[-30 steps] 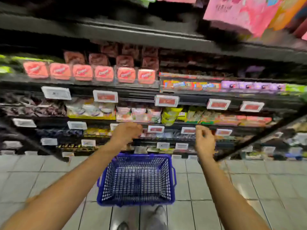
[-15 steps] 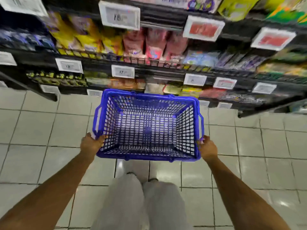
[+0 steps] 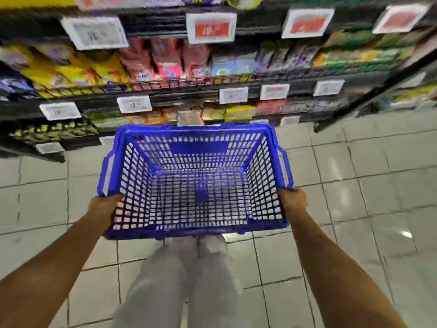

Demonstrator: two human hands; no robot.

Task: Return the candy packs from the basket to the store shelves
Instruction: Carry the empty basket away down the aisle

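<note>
The store shelves point(image 3: 212, 91) fill the far side of my view, at least three dark tiers running left to right, blurred, stocked with candy packs point(image 3: 165, 60) in yellow at the left, pink in the middle, and blue, purple and green toward the right; I cannot count the packs through the blur. Along the shelf edges I count four large price tags on the top rail, one white point(image 3: 94, 31) and three red point(image 3: 211, 27), and smaller white tags on the rails below. The pale tiled floor point(image 3: 378, 185) spreads near me and to both sides. Between the shelves and my body I hold one blue basket point(image 3: 196, 229), a plastic mesh box with an open lattice on all four walls and the bottom, a solid blue panel on its far wall, and a flat handle folded down along each side rim. I see no packs in it; only floor shows through the mesh. My left hand point(image 3: 102, 208) is curled around the basket's near left corner, fingers wrapped under the rim, and my right hand point(image 3: 293, 200) is clamped on the near right corner in the same way. Below the basket are my two legs in light grey trousers point(image 3: 177, 280).
</note>
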